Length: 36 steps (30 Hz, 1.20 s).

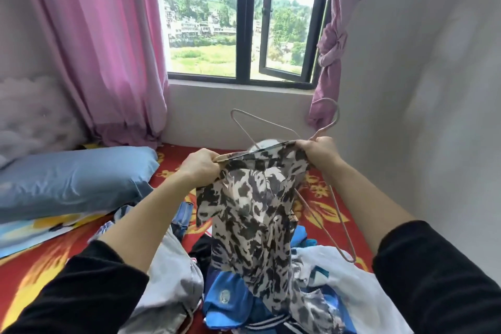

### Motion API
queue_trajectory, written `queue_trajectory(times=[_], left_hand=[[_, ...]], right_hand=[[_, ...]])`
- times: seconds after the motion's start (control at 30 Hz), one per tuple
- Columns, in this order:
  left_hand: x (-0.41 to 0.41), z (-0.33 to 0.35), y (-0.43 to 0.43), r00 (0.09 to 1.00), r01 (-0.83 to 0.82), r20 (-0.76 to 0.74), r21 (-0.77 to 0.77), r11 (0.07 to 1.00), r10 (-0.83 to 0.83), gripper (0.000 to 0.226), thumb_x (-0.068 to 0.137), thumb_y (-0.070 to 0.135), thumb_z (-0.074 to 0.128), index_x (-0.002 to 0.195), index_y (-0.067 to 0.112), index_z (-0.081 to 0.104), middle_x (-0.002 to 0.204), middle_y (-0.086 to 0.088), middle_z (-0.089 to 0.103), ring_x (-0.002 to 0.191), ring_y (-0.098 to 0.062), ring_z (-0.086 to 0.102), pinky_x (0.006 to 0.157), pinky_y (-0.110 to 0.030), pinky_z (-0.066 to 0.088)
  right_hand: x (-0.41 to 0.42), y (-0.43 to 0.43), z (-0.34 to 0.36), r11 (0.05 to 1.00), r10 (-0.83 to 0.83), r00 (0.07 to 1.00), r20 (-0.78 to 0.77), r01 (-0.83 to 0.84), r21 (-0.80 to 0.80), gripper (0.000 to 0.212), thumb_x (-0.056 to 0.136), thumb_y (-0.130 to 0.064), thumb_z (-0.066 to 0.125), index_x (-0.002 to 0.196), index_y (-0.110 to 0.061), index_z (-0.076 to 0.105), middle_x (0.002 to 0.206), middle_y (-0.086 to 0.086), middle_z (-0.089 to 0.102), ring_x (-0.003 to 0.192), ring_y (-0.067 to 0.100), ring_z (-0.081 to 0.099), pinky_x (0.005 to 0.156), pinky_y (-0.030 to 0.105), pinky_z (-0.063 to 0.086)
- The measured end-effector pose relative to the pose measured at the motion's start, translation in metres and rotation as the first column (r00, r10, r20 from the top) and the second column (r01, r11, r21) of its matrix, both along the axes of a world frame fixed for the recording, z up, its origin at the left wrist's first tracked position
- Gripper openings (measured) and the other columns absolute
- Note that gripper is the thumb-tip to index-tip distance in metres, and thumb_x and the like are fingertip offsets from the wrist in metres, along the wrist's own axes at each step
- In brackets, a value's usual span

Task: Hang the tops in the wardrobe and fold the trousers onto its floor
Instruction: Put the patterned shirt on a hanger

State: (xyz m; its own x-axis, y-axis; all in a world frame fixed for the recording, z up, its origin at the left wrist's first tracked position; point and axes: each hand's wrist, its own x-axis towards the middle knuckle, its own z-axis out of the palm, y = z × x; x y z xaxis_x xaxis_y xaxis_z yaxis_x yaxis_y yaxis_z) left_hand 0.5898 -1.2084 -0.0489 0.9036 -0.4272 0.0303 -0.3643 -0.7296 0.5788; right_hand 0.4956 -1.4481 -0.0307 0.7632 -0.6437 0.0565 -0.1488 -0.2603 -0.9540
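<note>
While the patterned top (252, 214) is stretched between both hands, it is not yet on the hanger (322, 131).

Hands: left hand (202, 164) is closed tight on one end of the top's upper edge. Right hand (315, 150) grips the other end of that edge together with the hanger's neck. The edge is taut between them; the rest of the fabric hangs below the hands.

Hanger: the hook points up and away past the right hand. One shoulder juts up between and beyond the hands; the other reaches down below the right forearm. Its long bar passes behind or inside the fabric, cannot tell which.

Below the hands: the top's lower end lies on a pile of clothes (230, 298) on the bed (40, 266). The wardrobe is not in view.

Risks, as judged:
- The right hand carries two things at once. Shifting its grip to feed a shoulder in could drop the hanger or the edge.
- The wire end may snag the thin fabric if pushed at this tilt.
- Only one shoulder seated: the top slides off when lifted.
- Lifting may drag pile garments along with the trailing end.
</note>
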Motion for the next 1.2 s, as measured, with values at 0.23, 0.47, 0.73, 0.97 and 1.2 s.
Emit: queue_trajectory(times=[0.23, 0.47, 0.73, 0.97, 1.2], left_hand=[[0.002, -0.020, -0.008, 0.970, -0.229, -0.176, -0.418, 0.879, 0.168, 0.018, 0.091, 0.014, 0.054, 0.085, 0.013, 0.071, 0.065, -0.007, 0.062, 0.067, -0.028, 0.056, 0.060, -0.032, 0.042], [-0.011, -0.031, -0.027, 0.974, -0.185, -0.175, -0.246, 0.952, 0.144, 0.023, 0.093, 0.027, 0.052, 0.087, 0.016, 0.071, 0.062, -0.003, 0.064, 0.055, -0.019, 0.055, 0.055, -0.030, 0.045], [-0.008, -0.040, -0.035, 0.975, -0.212, -0.091, -0.128, 0.969, 0.201, 0.030, 0.093, 0.038, 0.054, 0.080, 0.018, 0.072, 0.077, -0.003, 0.074, 0.078, -0.025, 0.070, 0.076, -0.039, 0.057], [-0.012, -0.037, -0.050, 0.972, -0.215, 0.078, -0.070, 0.974, 0.220, 0.035, 0.094, 0.042, 0.053, 0.071, 0.021, 0.069, 0.078, -0.004, 0.072, 0.074, -0.023, 0.062, 0.064, -0.029, 0.044], [-0.027, -0.034, -0.081, 0.995, -0.088, -0.051, -0.132, 0.987, 0.082, 0.035, 0.093, 0.040, 0.056, 0.069, 0.017, 0.070, 0.055, 0.006, 0.060, 0.055, -0.012, 0.055, 0.051, -0.023, 0.038]], right_hand=[[-0.012, -0.003, -0.030, 0.999, 0.046, 0.997, -0.067, -0.048, -0.019, 0.018, 0.080, -0.019, 0.070, 0.069, -0.006, 0.064, 0.066, 0.008, 0.057, 0.056, 0.018, 0.050, 0.052, 0.028, 0.039], [-0.040, -0.025, -0.046, 0.979, 0.097, 0.995, 0.011, -0.097, 0.178, 0.051, 0.087, -0.044, 0.058, 0.048, -0.012, 0.054, 0.044, 0.002, 0.048, 0.032, 0.010, 0.033, 0.034, 0.017, 0.024], [-0.086, -0.067, -0.085, 0.986, 0.067, 0.997, -0.033, -0.061, 0.158, 0.055, 0.086, -0.012, 0.045, 0.035, -0.023, 0.029, 0.040, 0.000, 0.026, 0.032, 0.011, 0.023, 0.034, 0.014, 0.016], [-0.103, -0.068, -0.109, 0.983, 0.184, 0.964, -0.193, -0.184, 0.022, 0.054, 0.087, -0.010, 0.047, 0.035, -0.022, 0.037, 0.036, -0.004, 0.036, 0.032, 0.007, 0.029, 0.034, 0.016, 0.026], [-0.082, -0.044, -0.119, 0.972, 0.059, 0.950, -0.306, -0.124, -0.199, 0.040, 0.087, -0.022, 0.052, 0.049, -0.015, 0.041, 0.049, 0.000, 0.043, 0.048, 0.015, 0.038, 0.049, 0.028, 0.028]])
